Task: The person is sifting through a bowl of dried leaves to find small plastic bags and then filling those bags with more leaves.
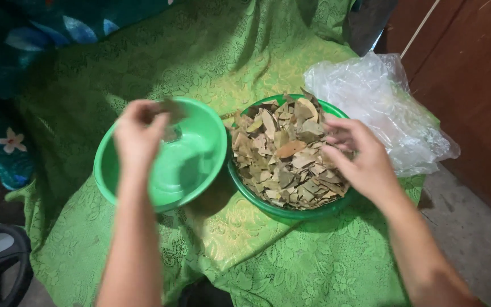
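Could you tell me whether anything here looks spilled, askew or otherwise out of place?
Nothing stands out as spilled. The dried leaves all lie inside the right green bowl. The left green bowl sits tilted on the rumpled green cloth. The left hand holds a blurred leaf over it.

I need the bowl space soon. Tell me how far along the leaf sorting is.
Barely begun. Done: nothing shows in the left green bowl yet. In hand: the left hand holds one blurred leaf over that bowl; the right hand reaches into the dried leaves. Left: the right bowl is heaped full.
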